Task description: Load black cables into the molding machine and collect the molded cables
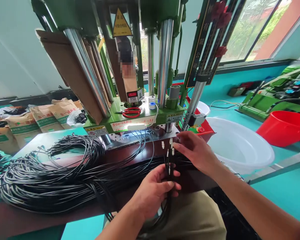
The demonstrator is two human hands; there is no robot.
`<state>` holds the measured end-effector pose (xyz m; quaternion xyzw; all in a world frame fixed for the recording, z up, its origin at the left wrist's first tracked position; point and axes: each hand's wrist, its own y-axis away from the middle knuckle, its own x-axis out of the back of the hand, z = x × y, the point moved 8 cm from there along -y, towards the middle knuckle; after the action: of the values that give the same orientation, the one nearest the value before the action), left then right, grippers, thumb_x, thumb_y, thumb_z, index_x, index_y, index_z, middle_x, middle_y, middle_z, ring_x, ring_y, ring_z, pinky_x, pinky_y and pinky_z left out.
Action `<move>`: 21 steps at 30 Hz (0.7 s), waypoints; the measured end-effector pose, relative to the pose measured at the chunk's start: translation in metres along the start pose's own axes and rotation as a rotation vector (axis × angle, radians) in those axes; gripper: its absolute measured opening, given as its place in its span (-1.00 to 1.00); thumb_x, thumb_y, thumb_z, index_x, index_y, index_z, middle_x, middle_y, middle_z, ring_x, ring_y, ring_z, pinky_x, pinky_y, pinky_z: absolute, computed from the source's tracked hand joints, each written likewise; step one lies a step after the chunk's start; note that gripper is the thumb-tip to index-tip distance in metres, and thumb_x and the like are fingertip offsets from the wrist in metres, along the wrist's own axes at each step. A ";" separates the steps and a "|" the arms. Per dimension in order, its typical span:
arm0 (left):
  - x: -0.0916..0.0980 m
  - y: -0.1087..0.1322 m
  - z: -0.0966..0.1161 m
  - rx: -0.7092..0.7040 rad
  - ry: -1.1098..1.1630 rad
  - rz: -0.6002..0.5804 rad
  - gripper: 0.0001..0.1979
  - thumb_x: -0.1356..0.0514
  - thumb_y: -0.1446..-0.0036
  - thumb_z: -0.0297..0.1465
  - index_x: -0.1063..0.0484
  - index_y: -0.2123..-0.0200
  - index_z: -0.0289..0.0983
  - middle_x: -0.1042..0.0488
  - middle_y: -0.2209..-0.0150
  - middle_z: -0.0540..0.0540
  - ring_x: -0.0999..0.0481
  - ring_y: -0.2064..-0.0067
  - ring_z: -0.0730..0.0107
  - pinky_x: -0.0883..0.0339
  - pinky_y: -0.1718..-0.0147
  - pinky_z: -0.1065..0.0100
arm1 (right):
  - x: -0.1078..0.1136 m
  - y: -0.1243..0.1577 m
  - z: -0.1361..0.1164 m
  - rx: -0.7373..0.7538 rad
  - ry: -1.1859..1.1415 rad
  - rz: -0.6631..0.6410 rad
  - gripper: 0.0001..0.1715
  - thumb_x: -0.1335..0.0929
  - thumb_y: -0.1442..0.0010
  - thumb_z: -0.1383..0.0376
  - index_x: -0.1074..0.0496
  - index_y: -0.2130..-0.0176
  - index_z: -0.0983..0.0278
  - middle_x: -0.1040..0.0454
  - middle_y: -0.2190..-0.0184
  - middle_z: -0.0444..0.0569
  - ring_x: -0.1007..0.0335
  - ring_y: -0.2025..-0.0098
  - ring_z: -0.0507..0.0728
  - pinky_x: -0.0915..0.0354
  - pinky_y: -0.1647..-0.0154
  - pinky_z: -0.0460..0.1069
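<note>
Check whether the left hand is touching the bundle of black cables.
Touching. The head view shows the left hand with its fingers wrapped around the bundle of black cables.

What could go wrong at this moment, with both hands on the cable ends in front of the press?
1. The left hand grips several cable ends at once; one may slip out.
2. The black cable pile lies looped and overlapping, so pulling may snag it.
3. The right hand works near the mould plate: a possible pinch hazard.

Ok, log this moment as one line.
left hand: grips black cable bundle | right hand: fingers on connector ends | behind: green press
</note>
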<state>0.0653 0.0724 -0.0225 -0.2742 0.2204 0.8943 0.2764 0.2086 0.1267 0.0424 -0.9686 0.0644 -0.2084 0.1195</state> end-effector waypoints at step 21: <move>0.013 0.005 -0.010 0.052 -0.086 0.222 -0.63 -0.41 0.16 -0.42 -0.44 0.23 -0.39 -0.46 0.43 -0.10 -0.48 0.41 0.41 -0.38 0.36 0.33 | -0.026 0.033 0.029 -0.225 -0.322 -0.098 -0.61 -0.42 -0.08 0.04 -0.32 0.19 0.20 -0.36 0.44 -0.18 -0.25 0.54 -0.01 -0.25 0.56 -0.08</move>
<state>0.0568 0.0683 -0.0372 -0.2021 0.2602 0.9245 0.1919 0.1946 0.1051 -0.0024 -0.9986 0.0202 -0.0478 0.0092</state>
